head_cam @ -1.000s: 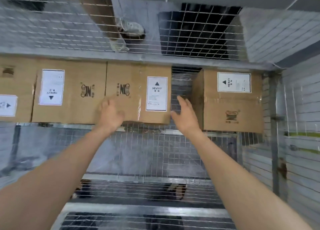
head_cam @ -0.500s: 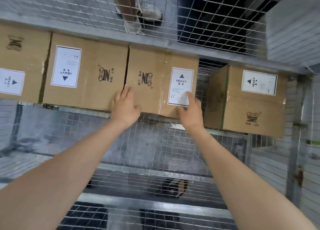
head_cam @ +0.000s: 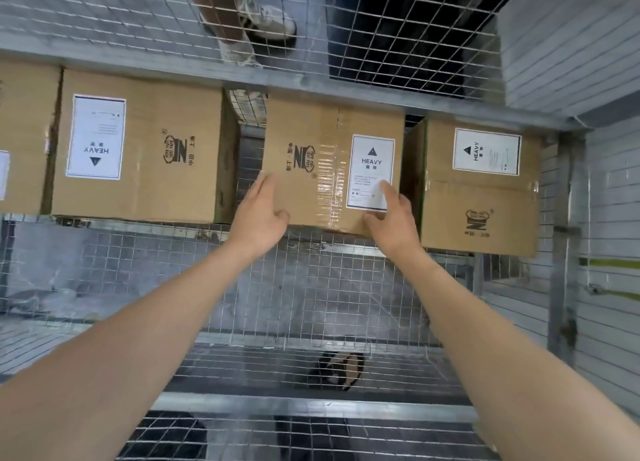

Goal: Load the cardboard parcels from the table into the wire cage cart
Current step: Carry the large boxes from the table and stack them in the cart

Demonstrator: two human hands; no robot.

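The left hand (head_cam: 263,214) and right hand (head_cam: 391,221) press flat, fingers straight, on the middle parcel (head_cam: 311,155); it sits in the wire cage cart (head_cam: 346,95), close beside the right parcel (head_cam: 481,200); an uneven shove might jam its corner there.

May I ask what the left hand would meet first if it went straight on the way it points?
Probably the middle parcel: the left hand lies at its left edge, though depth there is unclear.
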